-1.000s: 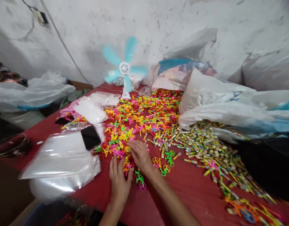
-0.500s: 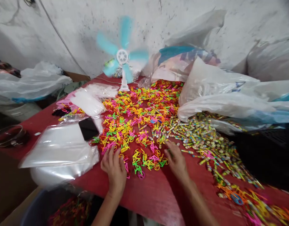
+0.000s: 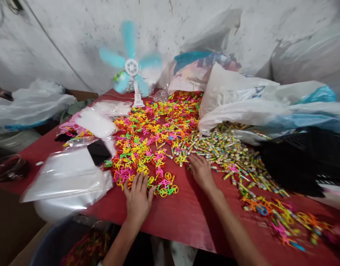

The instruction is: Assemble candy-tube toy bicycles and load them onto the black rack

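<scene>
Red-topped table, heap of multicoloured plastic bicycle-shaped pieces running lengthwise away from the person.
Left hand nearer, fingers apart at heap's near edge; right hand off right, I can't tell if its fingers hold anything.

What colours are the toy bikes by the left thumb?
The toy bikes there are mostly yellow, pink and green, seen best in the head view.

Two hands, one phone, one fan, many bicycles show.
</scene>
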`<state>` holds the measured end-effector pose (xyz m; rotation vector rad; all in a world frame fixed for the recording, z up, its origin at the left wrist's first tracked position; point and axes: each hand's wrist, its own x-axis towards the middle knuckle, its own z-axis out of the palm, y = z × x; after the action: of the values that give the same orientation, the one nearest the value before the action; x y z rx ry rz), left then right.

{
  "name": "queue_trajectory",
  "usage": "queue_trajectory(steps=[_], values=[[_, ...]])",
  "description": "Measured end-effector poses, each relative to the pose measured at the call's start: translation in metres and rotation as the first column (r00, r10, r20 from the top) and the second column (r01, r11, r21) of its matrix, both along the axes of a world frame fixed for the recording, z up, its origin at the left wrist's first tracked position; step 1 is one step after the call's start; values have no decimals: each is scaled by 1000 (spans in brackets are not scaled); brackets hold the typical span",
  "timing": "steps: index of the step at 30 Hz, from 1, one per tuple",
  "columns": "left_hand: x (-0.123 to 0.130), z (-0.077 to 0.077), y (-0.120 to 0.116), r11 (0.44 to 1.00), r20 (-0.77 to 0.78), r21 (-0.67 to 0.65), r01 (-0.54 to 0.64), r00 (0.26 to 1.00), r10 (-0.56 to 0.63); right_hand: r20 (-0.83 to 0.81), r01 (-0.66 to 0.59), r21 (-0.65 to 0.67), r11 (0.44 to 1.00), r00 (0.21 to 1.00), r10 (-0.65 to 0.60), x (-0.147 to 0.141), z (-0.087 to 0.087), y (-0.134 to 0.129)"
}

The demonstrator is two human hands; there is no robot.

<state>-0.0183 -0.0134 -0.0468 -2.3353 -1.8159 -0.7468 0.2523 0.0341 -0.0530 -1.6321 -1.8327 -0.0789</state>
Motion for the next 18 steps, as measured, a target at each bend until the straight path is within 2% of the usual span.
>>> queue_trajectory(steps=[3, 5, 7, 10, 12, 13, 15, 18], values=[[2, 0, -1, 998, -9, 63, -19, 1000, 20, 185, -97, -35, 995, 978, 101, -21, -6, -21], [3, 0, -2, 996, -18, 90, -17, 1000, 18, 175, -153, -22, 988, 972, 155, -40, -8, -37], [3, 1, -4, 996, -33, 93, 15, 999, -12, 88, -194, 8, 981, 977, 192, -45, -7, -42], [1, 1, -5, 996, -47, 66, 60, 997, -57, -54, -141, 62, 988, 988, 144, -19, -4, -24], [1, 1, -5, 996, -41, 59, 61, 997, -59, -96, -38, 43, 998, 994, 42, 7, -5, -7], [1, 1, -5, 997, -33, 60, 57, 998, -55, -102, -29, 15, 999, 994, 31, 19, -6, -1], [1, 0, -5, 997, -10, 63, 51, 999, -51, -100, -67, -34, 997, 993, 64, 33, -9, 2], [3, -1, -6, 997, 23, 50, 57, 998, -58, -104, -157, -49, 986, 983, 151, 31, -15, -14]])
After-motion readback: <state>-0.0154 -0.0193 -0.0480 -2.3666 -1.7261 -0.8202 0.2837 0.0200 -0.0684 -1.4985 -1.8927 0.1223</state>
